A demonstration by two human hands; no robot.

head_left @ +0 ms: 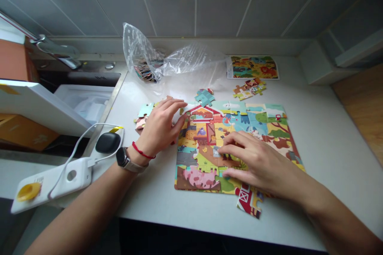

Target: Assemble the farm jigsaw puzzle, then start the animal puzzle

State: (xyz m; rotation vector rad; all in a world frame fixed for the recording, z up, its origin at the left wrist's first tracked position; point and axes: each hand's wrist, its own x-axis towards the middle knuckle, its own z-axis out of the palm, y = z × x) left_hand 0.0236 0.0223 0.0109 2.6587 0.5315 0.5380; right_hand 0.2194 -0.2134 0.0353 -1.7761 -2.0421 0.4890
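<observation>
A partly joined farm jigsaw puzzle (206, 159) lies flat on the white counter, showing a red-roofed barn, a pink pig and trees. At its upper left corner is my left hand (161, 125), thumb and index finger apart beside the barn roof. My right hand (254, 157) rests over the middle and right of the puzzle, fingers spread, hiding part of it. A red barn piece (248, 203) pokes out at the lower edge. Above the top edge lies a light blue checked piece (205, 97). More loose pieces (145, 110) lie partly behind my left hand.
A clear plastic bag (191, 61) with pieces inside stands at the back. Near it are a printed picture card (254, 67) and a joined cluster of pieces (249, 89). At left are a sink (115, 91), a white power strip (60, 181) and a black round device (107, 142).
</observation>
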